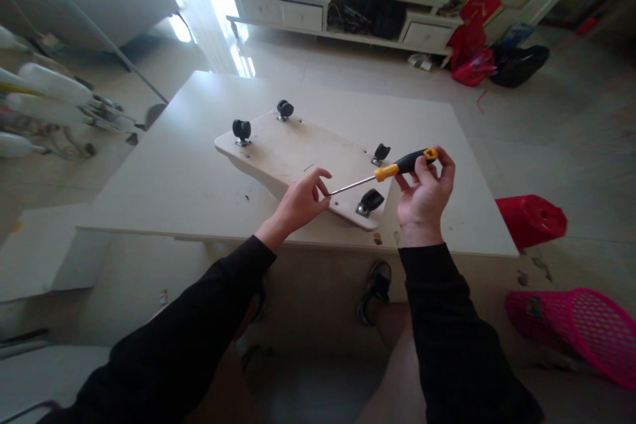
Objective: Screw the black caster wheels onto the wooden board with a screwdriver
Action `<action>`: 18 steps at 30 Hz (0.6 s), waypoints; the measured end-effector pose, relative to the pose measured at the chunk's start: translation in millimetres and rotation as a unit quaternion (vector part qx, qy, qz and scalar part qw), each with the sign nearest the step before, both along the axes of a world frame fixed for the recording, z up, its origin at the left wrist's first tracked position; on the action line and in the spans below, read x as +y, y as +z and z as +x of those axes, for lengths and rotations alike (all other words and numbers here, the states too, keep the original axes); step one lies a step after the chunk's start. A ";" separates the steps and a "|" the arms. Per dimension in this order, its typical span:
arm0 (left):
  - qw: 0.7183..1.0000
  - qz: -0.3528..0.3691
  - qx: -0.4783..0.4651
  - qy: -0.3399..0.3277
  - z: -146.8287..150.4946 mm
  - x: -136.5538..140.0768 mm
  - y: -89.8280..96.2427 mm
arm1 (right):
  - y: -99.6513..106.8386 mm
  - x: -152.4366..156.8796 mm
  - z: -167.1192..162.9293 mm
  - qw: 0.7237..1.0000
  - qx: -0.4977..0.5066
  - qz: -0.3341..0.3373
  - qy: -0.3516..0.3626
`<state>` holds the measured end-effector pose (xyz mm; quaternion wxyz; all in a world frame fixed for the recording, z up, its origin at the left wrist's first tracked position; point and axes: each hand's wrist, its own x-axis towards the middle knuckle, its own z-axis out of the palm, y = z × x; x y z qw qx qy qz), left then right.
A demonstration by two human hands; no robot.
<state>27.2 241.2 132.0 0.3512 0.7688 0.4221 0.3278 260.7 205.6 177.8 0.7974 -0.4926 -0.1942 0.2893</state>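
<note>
My right hand (424,189) is wrapped round the black and yellow handle of a screwdriver (392,169), held at a slant above a pale board (298,146). Its metal shaft points left and down to my left hand (305,199), whose thumb and fingers pinch at the tip. Whether a small screw sits there too cannot be made out. The board lies on a white table with black casters standing up at its corners: a near right caster (370,202), a far right caster (381,154), a near left caster (242,131) and a far left caster (285,109).
The white table (163,192) spreads before my knees. On the floor at the right are a red bag-like roll (534,220) and a pink mesh basket (596,331). A white cabinet (278,10) stands at the back, with red and black bags (519,65) beside it.
</note>
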 end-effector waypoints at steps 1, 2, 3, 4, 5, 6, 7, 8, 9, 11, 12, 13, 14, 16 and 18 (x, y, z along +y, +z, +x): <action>1.000 0.003 0.007 -0.001 -0.3 -0.1 0.4 | -0.8 0.4 0.0 1.000 -0.002 0.000 0.001; 1.000 0.009 0.018 -0.002 -0.6 -0.4 1.2 | -1.6 0.8 -0.2 1.000 -0.005 -0.001 0.001; 0.999 0.016 0.033 -0.005 -0.9 -0.9 2.3 | -2.4 1.2 -0.5 1.000 -0.009 -0.001 0.001; 0.998 0.022 0.051 -0.009 -1.0 -1.5 3.6 | -3.2 1.6 -1.0 1.000 -0.013 -0.001 0.002; 0.997 0.028 0.069 -0.013 -1.1 -2.2 5.1 | -4.0 1.9 -1.6 1.000 -0.018 -0.002 0.004; 0.996 0.032 0.087 -0.018 -1.1 -3.1 6.5 | -4.7 2.1 -2.2 1.000 -0.022 -0.003 0.005; 0.994 0.034 0.101 -0.022 -1.0 -3.9 7.9 | -5.4 2.3 -2.7 1.000 -0.026 -0.004 0.008; 0.993 0.036 0.113 -0.026 -0.8 -4.7 9.0 | -5.9 2.4 -3.1 0.999 -0.030 -0.005 0.010; 0.992 0.038 0.121 -0.027 -0.7 -5.5 10.0 | -6.2 2.5 -3.4 0.999 -0.034 -0.006 0.011; 0.989 0.045 0.136 -0.026 -0.4 -6.7 11.5 | -6.5 2.4 -3.8 0.999 -0.045 -0.007 0.012; 0.988 0.049 0.143 -0.024 -0.4 -7.1 12.1 | -6.5 2.4 -4.0 0.999 -0.052 -0.008 0.012; 0.987 0.052 0.150 -0.021 -0.4 -7.4 12.6 | -6.3 2.3 -4.2 0.998 -0.060 -0.008 0.010; 0.986 0.054 0.156 -0.018 -0.5 -7.5 13.1 | -6.0 2.2 -4.6 0.998 -0.070 -0.008 0.007; 0.985 0.057 0.165 -0.013 -0.7 -7.6 13.9 | -5.2 1.9 -5.7 0.996 -0.093 -0.005 -0.004; 0.984 0.060 0.169 -0.011 -0.8 -7.5 14.4 | -4.1 1.5 -7.2 0.993 -0.116 -0.002 -0.011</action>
